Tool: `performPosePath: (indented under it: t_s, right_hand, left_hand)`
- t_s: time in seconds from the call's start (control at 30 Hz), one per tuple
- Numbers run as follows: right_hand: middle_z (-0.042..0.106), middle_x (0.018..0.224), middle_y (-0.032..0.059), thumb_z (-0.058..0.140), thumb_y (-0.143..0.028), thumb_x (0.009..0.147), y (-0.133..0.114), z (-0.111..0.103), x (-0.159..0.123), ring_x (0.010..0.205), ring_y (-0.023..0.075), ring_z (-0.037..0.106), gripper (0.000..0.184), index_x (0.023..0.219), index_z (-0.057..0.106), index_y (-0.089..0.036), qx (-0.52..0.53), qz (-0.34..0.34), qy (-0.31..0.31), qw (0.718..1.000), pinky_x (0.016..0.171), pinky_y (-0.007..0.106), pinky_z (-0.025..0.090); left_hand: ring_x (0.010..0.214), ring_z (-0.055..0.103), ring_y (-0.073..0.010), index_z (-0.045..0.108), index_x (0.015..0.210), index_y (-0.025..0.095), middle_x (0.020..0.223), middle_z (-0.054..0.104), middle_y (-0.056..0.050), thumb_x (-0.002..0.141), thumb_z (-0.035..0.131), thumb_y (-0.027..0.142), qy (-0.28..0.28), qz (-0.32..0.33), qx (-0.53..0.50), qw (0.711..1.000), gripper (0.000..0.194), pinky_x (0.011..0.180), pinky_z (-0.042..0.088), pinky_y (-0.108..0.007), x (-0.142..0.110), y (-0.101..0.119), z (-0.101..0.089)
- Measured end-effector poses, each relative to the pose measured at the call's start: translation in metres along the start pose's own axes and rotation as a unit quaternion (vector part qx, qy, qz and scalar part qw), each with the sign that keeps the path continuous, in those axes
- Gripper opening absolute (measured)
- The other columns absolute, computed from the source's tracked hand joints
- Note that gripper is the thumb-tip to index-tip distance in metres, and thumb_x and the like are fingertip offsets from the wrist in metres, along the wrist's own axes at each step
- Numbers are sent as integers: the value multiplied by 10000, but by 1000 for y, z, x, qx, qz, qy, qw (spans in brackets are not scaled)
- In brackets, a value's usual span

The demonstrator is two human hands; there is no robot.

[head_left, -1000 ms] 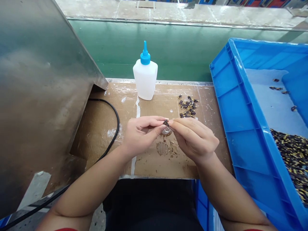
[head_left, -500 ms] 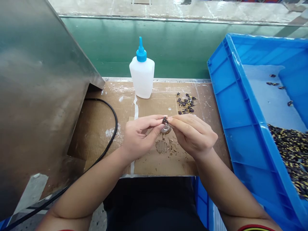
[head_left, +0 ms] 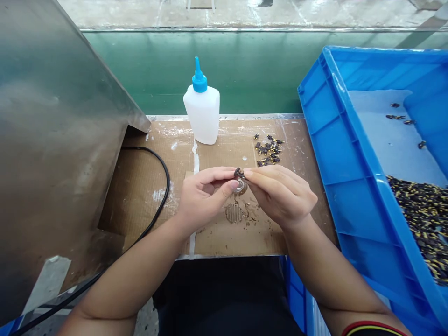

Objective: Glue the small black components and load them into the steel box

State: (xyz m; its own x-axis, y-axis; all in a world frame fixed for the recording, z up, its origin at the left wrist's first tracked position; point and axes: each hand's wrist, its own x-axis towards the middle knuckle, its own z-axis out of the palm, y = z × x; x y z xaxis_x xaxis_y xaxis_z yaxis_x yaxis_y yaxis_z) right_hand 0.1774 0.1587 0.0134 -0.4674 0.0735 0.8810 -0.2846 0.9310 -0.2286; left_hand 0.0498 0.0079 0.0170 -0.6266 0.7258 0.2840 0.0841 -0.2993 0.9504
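Between the fingertips of both hands is a small dark part (head_left: 238, 172), black and ring-like at its left end. My left hand (head_left: 206, 196) pinches it with thumb and forefinger, and my right hand (head_left: 282, 193) grips its right side, fingers pressed together. Just under the fingertips a small round shiny piece (head_left: 240, 187) shows, partly covered by the left thumb. Below that, a striped round wet mark (head_left: 234, 213) lies on the cardboard (head_left: 217, 240). Past my right hand is a loose pile of small black and yellow parts (head_left: 269, 150).
A white squeeze bottle (head_left: 203, 114) with a blue nozzle stands at the back. On the right is a blue crate (head_left: 317, 140) holding many black and yellow parts. A metal housing (head_left: 63, 140) and a black cable (head_left: 166, 186) occupy the left.
The dark part has turned a little between the fingertips, and its ring-like end shows more plainly. The left thumb and fingers have moved slightly apart. The view has shifted slightly.
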Motion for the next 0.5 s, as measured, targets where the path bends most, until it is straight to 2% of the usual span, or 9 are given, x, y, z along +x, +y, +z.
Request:
performPosePath:
  t_s: [0.17, 0.5]
  right_hand:
    - [837, 1167, 59, 774, -59, 996, 1, -2, -3, 982, 222, 819, 326, 1268, 776, -239, 1, -1, -18, 1000, 853, 358, 722]
    - [827, 1174, 34, 817, -79, 975, -1, -2, -2, 981, 228, 810, 415, 1325, 766, -297, 4, -2, -40, 999, 858, 373, 719]
  left_hand:
    - [955, 823, -181, 862, 1021, 224, 1048, 866, -66, 931, 842, 231, 16, 13, 39, 999, 92, 884, 704, -303, 1, -3, -1]
    - [953, 805, -194, 842, 1069, 225, 1061, 859, -70, 973, 770, 229, -12, 96, 178, 979, 120, 900, 674, -333, 1, -8, -9]
